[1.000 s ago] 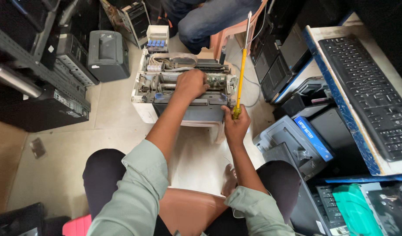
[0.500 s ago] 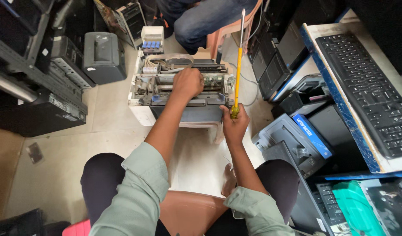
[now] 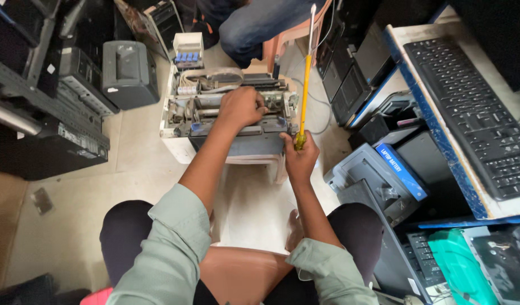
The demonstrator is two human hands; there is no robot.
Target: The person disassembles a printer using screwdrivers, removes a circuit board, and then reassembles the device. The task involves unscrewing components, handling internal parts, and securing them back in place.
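far left, dark cases (image 3: pixel 39 113) stand stacked on a metal rack, and just right of them a grey box (image 3: pixel 129 73) sits on the tiled floor (image 3: pixel 73 226). next comes the printer (image 3: pixel 214 121), opened up with its cover off, resting on a white stool (image 3: pixel 254 164) in front of the seated person; a small white part with blue caps (image 3: pixel 189 49) stands at its back left corner. the left hand (image 3: pixel 241 105) lies on top of the printer's inner works, fingers curled down into the mechanism; whether it grips any piece there cannot be told. the right hand (image 3: pixel 300 155) sits at the printer's front right corner, fist closed around the lower end of a yellow screwdriver (image 3: pixel 304 79), which stands nearly upright with its metal shaft pointing up and away. behind the printer, another person's bent knee in jeans (image 3: pixel 260 25) shows. right of the hand are grey machines (image 3: pixel 373 181) on the floor, a blue box (image 3: pixel 401 171) on one of them. far right, a black keyboard (image 3: pixel 469 107) lies on a blue-edged table (image 3: pixel 435 147).
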